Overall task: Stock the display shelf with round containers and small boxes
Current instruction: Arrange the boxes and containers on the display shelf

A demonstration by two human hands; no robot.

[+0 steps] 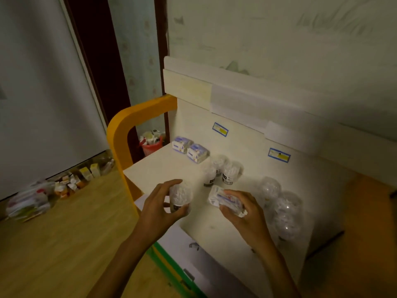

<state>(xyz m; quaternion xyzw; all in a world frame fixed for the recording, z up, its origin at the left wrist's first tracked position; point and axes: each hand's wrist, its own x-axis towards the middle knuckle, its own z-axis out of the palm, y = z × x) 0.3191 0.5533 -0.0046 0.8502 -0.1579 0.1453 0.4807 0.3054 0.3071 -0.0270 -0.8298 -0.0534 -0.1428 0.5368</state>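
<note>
My left hand (160, 203) grips a clear round container (180, 195) with a dark base, held just above the front of the cream display shelf (154, 166). My right hand (240, 209) holds a small white and blue box (219, 197) tilted over the shelf's middle. Two matching small boxes (190, 150) stand side by side at the back left. Three round containers (221, 172) cluster behind my hands. Three more round containers (279, 205) line up along the right side.
An orange curved frame (120, 134) edges the shelf on the left. Two blue-bordered labels (220, 129) are stuck on the back panel. On the wooden floor lie bags and small boxes (64, 186) by the wall, and a red basket (151, 145) stands behind the shelf.
</note>
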